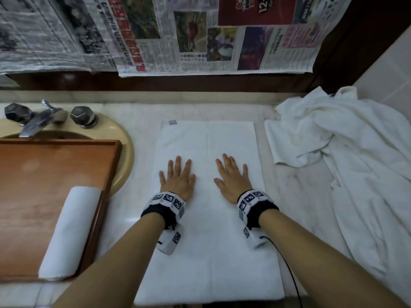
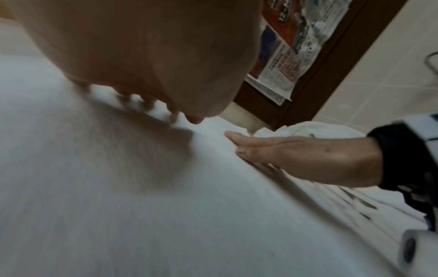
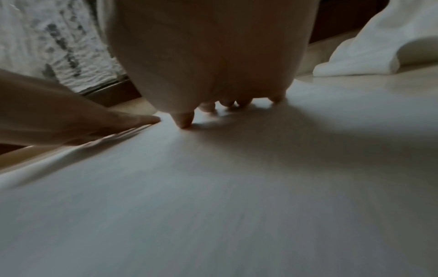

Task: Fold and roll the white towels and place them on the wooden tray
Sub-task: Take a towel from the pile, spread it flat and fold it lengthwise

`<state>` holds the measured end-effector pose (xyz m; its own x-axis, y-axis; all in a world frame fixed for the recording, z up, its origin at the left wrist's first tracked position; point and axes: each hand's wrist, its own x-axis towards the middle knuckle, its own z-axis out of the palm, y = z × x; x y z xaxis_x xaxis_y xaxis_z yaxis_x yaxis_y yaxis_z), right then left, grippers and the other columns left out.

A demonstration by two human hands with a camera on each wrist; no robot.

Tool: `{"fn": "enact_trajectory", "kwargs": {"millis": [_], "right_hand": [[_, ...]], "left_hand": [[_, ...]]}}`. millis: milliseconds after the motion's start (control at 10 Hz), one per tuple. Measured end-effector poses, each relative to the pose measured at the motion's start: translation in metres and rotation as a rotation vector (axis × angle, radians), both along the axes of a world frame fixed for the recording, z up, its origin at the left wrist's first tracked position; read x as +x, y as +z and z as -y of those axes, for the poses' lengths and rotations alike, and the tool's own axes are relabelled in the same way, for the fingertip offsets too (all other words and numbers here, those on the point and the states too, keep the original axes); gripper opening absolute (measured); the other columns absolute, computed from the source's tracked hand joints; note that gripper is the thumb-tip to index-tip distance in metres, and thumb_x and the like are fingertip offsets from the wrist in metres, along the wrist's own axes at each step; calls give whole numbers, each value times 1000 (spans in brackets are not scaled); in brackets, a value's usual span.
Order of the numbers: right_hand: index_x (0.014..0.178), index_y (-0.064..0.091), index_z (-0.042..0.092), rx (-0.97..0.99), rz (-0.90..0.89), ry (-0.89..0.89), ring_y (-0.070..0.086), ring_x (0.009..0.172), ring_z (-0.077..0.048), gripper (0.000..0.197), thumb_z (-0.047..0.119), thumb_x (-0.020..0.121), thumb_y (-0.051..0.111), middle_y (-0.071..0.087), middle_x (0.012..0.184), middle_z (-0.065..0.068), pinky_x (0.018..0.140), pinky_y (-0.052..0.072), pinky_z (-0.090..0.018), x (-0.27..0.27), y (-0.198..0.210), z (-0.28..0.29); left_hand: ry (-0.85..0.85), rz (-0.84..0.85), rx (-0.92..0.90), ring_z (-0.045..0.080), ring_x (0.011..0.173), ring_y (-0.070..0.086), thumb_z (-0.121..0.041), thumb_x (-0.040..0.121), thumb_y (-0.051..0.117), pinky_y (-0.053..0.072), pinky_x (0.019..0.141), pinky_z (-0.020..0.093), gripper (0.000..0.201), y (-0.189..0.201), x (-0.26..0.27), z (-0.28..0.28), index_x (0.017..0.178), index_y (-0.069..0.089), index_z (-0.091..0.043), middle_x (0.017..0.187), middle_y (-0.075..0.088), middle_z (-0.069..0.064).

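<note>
A folded white towel (image 1: 209, 241) lies flat on the counter in front of me, long side running away from me. My left hand (image 1: 178, 176) and right hand (image 1: 231, 176) both press flat on its middle, fingers straight and spread, side by side. The left wrist view shows the left hand (image 2: 147, 56) over the towel (image 2: 118, 206) and the right hand (image 2: 284, 151) flat beside it. In the right wrist view the right hand (image 3: 208, 56) presses the towel (image 3: 237, 187). A rolled white towel (image 1: 69, 232) lies on the wooden tray (image 1: 33, 174) at the left.
The tray sits over a beige sink (image 1: 124, 156) with a metal tap (image 1: 35, 118). A heap of loose white towels (image 1: 347, 152) covers the counter's right side. Newspaper (image 1: 178, 34) hangs on the back wall. A tiled wall (image 1: 391, 70) stands at the right.
</note>
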<state>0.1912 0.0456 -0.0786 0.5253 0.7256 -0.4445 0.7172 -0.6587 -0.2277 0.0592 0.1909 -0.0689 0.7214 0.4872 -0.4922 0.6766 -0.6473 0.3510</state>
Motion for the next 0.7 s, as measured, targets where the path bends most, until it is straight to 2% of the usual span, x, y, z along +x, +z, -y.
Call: {"fn": "enact_trajectory", "kwargs": {"millis": [100,200,300,400,500,600,700], "right_hand": [[155,-6,25,-15,27,-84,-17,147,-15,63,46,103,24,-21,160,3,117,-8,-52,57,-2,-17],[155,-2,22,-27,45,-169,-13,148,-17,61,40,103,26,-17,161,0,118,-2,-52,94,-2,-28],[153,11,14,15,148,-256,3,149,-24,59,23,101,37,-1,162,-7,118,14,-48,143,4,-41],[144,31,7,90,212,-212,27,138,-32,50,11,96,46,27,151,-15,109,32,-45,168,11,-46],[131,51,7,88,225,-132,44,121,-32,36,13,95,49,47,132,-14,93,43,-41,187,26,-51],[116,63,10,62,229,-140,55,104,-32,27,19,94,51,58,119,-13,79,45,-35,189,38,-55],[99,69,12,100,183,-174,56,82,-29,21,28,92,56,63,96,-9,69,40,-29,179,57,-60]], "left_hand": [[125,6,70,24,149,-14,-38,104,26,-3,120,47,61,-1,14,-38,155,-1,-19,161,-17,6],[183,23,93,27,149,-7,-29,102,35,5,120,47,63,-2,24,-56,154,4,-8,162,-10,11],[197,27,60,28,149,-6,-23,101,42,9,120,44,67,-4,33,-66,153,4,-4,162,-10,12],[230,25,31,26,149,-8,-23,102,42,6,120,41,68,-3,35,-67,154,1,-7,162,-12,9],[239,34,24,24,149,-9,-22,102,42,5,120,40,69,-4,34,-67,154,0,-8,162,-13,7],[242,38,25,25,149,-9,-22,102,42,5,120,40,69,-4,34,-67,154,0,-9,162,-13,7],[251,30,35,26,149,-5,-23,101,45,9,120,41,69,-4,34,-69,154,4,-8,162,-9,9]]}}
